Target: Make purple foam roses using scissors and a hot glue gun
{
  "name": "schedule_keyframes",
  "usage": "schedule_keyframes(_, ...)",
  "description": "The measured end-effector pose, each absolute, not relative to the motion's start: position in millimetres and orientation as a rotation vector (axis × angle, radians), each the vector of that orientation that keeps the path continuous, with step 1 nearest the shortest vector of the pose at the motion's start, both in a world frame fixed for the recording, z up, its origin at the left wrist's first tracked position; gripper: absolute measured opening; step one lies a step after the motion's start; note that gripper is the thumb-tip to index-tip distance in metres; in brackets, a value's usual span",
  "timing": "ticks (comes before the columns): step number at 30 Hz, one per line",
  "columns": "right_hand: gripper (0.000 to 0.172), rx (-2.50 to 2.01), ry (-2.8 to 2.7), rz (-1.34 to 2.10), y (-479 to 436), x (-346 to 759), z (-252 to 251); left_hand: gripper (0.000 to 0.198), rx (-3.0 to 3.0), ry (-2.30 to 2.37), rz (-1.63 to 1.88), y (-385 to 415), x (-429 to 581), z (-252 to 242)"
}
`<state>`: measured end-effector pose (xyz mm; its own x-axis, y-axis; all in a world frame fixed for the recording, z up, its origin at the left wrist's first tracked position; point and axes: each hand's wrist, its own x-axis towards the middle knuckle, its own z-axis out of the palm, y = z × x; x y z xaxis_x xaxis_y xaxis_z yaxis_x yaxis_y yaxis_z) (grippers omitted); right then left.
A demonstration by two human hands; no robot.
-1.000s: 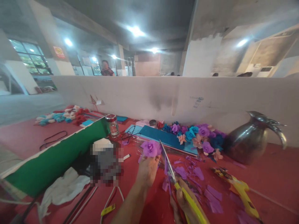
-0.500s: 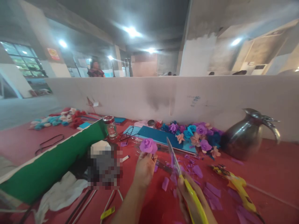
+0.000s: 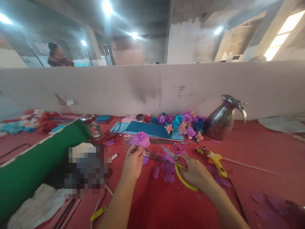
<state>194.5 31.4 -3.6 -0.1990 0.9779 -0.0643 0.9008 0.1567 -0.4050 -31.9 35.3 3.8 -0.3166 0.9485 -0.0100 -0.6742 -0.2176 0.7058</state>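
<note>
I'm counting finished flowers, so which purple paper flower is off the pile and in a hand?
The purple paper rose pinched by the left hand, raised over the red table. The other purple flowers lie in the pile beside the steel jug.

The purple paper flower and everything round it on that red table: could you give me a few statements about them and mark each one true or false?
1. The left hand holds up a purple paper flower. True.
2. The right hand holds a glue gun. False: it has its grip on yellow-handled scissors; the yellow glue gun lies on the table beside it.
3. A metal jug stands by the white partition. True.
4. The heap of finished flowers is all red. False: it is purple, blue and peach.
5. Purple paper scraps lie on the red table near the scissors. True.
</note>
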Motion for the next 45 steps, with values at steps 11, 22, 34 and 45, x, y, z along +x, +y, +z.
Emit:
schedule_keyframes(11, 0.034, -1.839, -2.233, 0.434, 40.4, 165.6, -0.8, 0.026, 0.361, 0.703, 1.837, 39.2, -42.1, 1.9)
schedule_keyframes(22, 0.034, -2.111, -2.043, 0.310, 26.7, 176.5, -21.3, 0.019, 0.269, 0.730, 1.691, 37.1, -26.6, -3.0)
schedule_keyframes(34, 0.020, -1.038, -1.498, 1.011, 13.3, 145.7, -11.8, 0.019, 0.293, 0.650, 1.430, 16.6, 17.4, -11.5)
schedule_keyframes(45, 0.014, -0.811, -1.044, 1.273, 0.5, 142.7, -9.5, 0.027, 0.471, 0.787, 1.432, 11.8, 34.3, -10.0)
